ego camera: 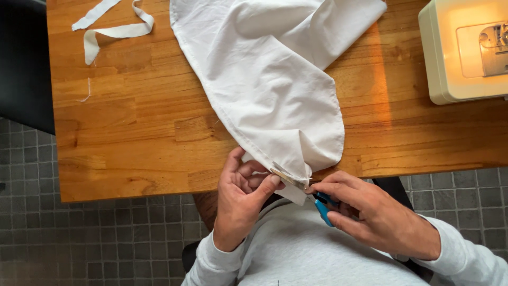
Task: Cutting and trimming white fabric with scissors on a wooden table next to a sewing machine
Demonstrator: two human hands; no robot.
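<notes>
Fingers of the left hand [241, 204] pinch the lowest corner of the white fabric [270, 79], thumb on top of a small tan tag [283, 177] sewn at the hem, right where the cloth hangs over the near edge of the desk [132, 143]. The right hand [370, 212] is closed around a small blue-handled cutting tool [323, 207], its tip aimed left and slightly up, toward the tag; the tool's long axis runs from lower right to upper left, with the handle tucked under the palm. Whether the blades are parted cannot be told.

From that pinched corner the fabric stretches up and away across the middle of the desk, its long axis running from the near edge to the far edge, folded over itself near the far right. A loose white fabric strip [114, 29] curls at the far left corner. A cream sewing machine [465, 50] stands at the far right corner, its lamp lit.
</notes>
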